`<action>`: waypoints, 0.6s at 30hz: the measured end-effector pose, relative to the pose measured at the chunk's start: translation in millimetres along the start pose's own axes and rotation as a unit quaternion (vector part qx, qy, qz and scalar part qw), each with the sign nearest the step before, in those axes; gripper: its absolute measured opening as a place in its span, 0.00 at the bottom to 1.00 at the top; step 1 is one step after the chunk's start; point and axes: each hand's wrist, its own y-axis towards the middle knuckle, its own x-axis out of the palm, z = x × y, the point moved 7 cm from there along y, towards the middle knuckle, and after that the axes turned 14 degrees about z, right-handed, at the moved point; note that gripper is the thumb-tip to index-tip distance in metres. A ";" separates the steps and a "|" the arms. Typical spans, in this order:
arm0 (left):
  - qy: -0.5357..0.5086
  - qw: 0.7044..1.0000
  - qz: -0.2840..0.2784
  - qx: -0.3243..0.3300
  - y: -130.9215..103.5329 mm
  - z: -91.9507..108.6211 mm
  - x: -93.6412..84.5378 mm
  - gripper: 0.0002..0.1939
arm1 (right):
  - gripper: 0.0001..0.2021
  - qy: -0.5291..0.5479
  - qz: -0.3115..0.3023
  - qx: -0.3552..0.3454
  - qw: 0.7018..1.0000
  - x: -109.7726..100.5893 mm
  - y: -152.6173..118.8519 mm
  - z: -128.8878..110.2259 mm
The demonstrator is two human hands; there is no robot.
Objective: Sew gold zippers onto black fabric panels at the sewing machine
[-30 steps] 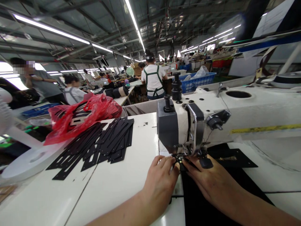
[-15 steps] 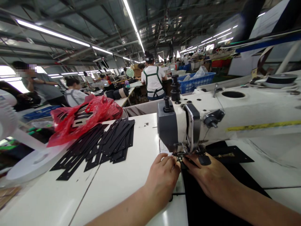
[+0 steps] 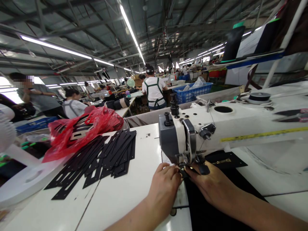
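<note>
A white and grey sewing machine (image 3: 169, 138) stands in front of me, with black fabric (image 3: 204, 210) under its head and hanging toward me. My left hand (image 3: 166, 183), fingers curled, pinches the fabric's edge just left of the presser foot. On the other side my right hand (image 3: 211, 179) grips the fabric, thumb and forefinger pointing at the needle; the machine head hides some of its fingers. Gold metal glints between the two hands, too small to make out. Behind my right hand a black part with a gold zip (image 3: 225, 161) lies flat.
Black cut strips with slots (image 3: 117, 154) lie piled on the white table (image 3: 125, 195) at left, beside a red plastic bag (image 3: 106, 120). A white fan (image 3: 31, 183) stands far left. Scissors (image 3: 291, 115) and a bobbin-like spool (image 3: 259, 98) rest on the machine arm. Several people sit or stand beyond.
My view has tilted and turned slightly right, bringing the scissors and thread cones into sight. Both hands stay at the presser foot with little visible movement.
</note>
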 end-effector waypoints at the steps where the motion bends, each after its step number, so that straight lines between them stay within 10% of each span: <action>1: -0.008 1.000 0.009 -0.004 -0.2 -0.1 -1.0 0.05 | 0.15 -0.003 -0.001 0.003 1.000 -0.4 0.3 0.0; 18: -0.002 0.999 0.034 -0.013 3.9 -2.8 -2.0 0.08 | 0.16 0.000 0.034 -0.015 0.999 -8.0 6.5 -1.6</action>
